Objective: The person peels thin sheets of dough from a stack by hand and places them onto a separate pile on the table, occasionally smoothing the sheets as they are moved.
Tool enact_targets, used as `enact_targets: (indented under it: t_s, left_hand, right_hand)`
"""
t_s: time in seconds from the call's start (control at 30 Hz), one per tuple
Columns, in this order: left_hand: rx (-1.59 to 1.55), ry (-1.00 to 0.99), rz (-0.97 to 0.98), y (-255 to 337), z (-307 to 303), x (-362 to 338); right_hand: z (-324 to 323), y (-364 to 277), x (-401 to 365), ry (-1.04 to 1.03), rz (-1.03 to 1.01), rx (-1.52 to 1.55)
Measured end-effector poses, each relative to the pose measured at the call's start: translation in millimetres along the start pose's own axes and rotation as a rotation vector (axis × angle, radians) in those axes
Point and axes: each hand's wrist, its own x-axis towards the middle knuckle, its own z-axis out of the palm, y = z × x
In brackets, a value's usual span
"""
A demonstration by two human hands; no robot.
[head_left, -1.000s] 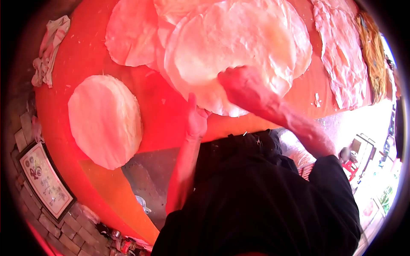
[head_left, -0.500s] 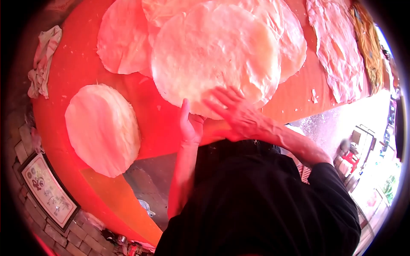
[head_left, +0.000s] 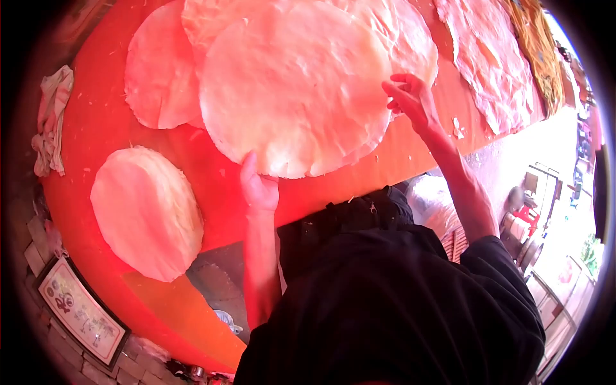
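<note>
A large, thin, round flatbread (head_left: 295, 90) lies uppermost on other sheets at the back of the red table. My left hand (head_left: 260, 191) is at its near edge, thumb up along the rim and fingers partly hidden under it, gripping the edge. At the right rim of the same flatbread, my right hand (head_left: 412, 102) has its fingers curled in against the edge; their tips are partly hidden. Beneath and behind are more thin sheets, one showing at the left (head_left: 160, 70) and one at the right (head_left: 410, 38). A thick stack of round flatbreads (head_left: 147, 215) stands to the left.
The red table (head_left: 221, 212) curves round my front and left. Wrinkled pale sheets (head_left: 491, 58) and a yellow-brown cloth (head_left: 538, 54) lie at the right end. A crumpled cloth (head_left: 52, 119) hangs at the left edge. A framed picture (head_left: 83, 308) is at lower left.
My right hand has swung from the near edge out to the right rim, its spread fingers now curled. My left hand has stayed at the near edge. The whole view has shifted slightly.
</note>
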Motion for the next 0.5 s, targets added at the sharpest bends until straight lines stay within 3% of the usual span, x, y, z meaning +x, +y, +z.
enact_targets:
  t_s: [0.07, 0.17, 0.37, 0.5]
  left_hand:
    - [0.021, -0.016, -0.016, 1.0, -4.8, 2.4]
    - [0.009, 0.041, 0.025, 1.7, 7.8, -3.5]
    - [0.062, 0.058, 0.055, -2.5, -0.9, 4.6]
    - [0.085, 0.035, 0.05, -3.2, 4.7, 0.3]
  right_hand:
    - [4.8, -13.7, 4.6, 0.05, 0.078, 0.005]
    - [2.9, -21.6, 5.4, -0.095, 0.108, -0.003]
    - [-9.7, 10.7, -6.4, -0.126, 0.129, 0.029]
    - [-7.8, 13.8, -8.7, -0.049, 0.005, -0.131]
